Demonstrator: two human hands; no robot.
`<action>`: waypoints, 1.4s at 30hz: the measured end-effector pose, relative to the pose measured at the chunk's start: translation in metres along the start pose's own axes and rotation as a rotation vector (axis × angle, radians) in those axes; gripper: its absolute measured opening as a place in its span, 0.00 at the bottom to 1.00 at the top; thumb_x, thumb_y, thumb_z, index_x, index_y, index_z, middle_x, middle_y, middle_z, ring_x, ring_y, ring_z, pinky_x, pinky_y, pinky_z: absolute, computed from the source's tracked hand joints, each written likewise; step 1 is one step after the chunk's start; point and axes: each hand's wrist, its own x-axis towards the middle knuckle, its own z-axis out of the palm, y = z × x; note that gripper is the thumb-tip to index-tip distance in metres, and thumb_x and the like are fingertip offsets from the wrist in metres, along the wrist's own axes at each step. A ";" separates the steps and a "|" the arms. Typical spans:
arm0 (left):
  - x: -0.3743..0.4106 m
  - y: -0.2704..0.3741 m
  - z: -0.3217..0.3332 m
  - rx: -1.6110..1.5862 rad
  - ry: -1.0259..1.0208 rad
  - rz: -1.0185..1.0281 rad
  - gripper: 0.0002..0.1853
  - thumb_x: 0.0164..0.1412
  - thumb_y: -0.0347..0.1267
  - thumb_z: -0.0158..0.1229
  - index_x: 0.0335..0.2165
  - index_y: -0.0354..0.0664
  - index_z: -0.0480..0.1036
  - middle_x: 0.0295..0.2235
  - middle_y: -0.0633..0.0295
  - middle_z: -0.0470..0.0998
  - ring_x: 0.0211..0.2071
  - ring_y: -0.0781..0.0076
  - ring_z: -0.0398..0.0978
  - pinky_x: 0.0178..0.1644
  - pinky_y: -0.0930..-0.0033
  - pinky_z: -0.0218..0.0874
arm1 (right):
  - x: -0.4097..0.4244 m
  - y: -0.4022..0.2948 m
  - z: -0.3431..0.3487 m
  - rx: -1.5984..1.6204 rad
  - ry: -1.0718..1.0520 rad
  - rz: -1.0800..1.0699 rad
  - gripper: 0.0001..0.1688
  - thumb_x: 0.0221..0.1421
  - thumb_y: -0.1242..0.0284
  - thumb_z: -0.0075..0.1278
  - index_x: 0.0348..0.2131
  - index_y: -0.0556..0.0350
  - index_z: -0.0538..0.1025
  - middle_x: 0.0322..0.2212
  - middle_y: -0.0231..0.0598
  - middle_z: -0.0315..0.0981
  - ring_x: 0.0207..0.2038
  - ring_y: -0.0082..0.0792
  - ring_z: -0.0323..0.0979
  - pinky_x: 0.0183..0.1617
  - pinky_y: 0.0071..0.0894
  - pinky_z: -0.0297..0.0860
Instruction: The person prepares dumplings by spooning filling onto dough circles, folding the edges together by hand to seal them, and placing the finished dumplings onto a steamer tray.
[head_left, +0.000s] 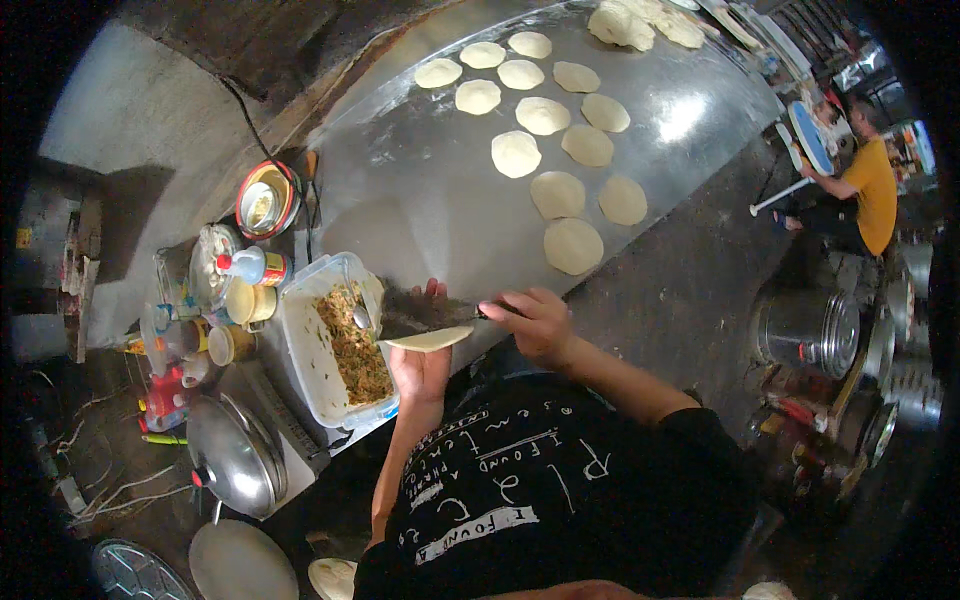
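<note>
My left hand (421, 373) supports a flat round of dough (431, 340) from below, its fingertips showing beyond a dark, wide blade. That blade, apparently a cleaver (420, 311), lies over the dough and hides much of it. Its handle is gripped in my right hand (541, 327). Just left of the dough is a clear plastic tub (304, 375) of chopped filling with green bits (360, 360). A metal spoon (361, 316) rests in the filling. Several dough rounds (574, 246) are spread over the metal worktop (420, 217) ahead.
Larger dough lumps (622, 26) sit at the far end. Left of the tub stand a bottle (255, 265), jars (229, 344) and a red-rimmed bowl (241, 206). A domed metal lid (232, 457) is at lower left. A person in yellow (874, 184) sits at right beyond the worktop.
</note>
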 end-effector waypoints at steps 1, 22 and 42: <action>-0.011 0.001 -0.006 0.110 0.039 0.012 0.33 0.57 0.45 0.50 0.57 0.44 0.52 0.56 0.56 0.58 0.58 0.55 0.54 0.61 0.49 0.46 | -0.002 0.002 0.001 -0.028 0.131 -0.009 0.25 0.44 0.81 0.45 0.45 0.50 0.71 0.33 0.37 0.73 0.29 0.39 0.70 0.30 0.34 0.68; -0.054 0.116 -0.009 -0.390 -0.110 0.090 0.32 0.54 0.37 0.53 0.55 0.38 0.56 0.55 0.52 0.61 0.57 0.54 0.57 0.61 0.45 0.43 | -0.126 0.157 0.106 1.085 1.010 1.435 0.15 0.58 0.58 0.43 0.34 0.51 0.65 0.17 0.31 0.62 0.13 0.24 0.56 0.15 0.24 0.55; -0.190 0.073 -0.080 -0.206 0.843 0.797 0.29 0.48 0.26 0.57 0.51 0.35 0.60 0.48 0.53 0.68 0.49 0.56 0.67 0.55 0.49 0.58 | 0.188 -0.011 0.151 0.512 -0.610 -0.092 0.13 0.51 0.75 0.48 0.38 0.62 0.74 0.36 0.47 0.72 0.39 0.43 0.71 0.45 0.36 0.66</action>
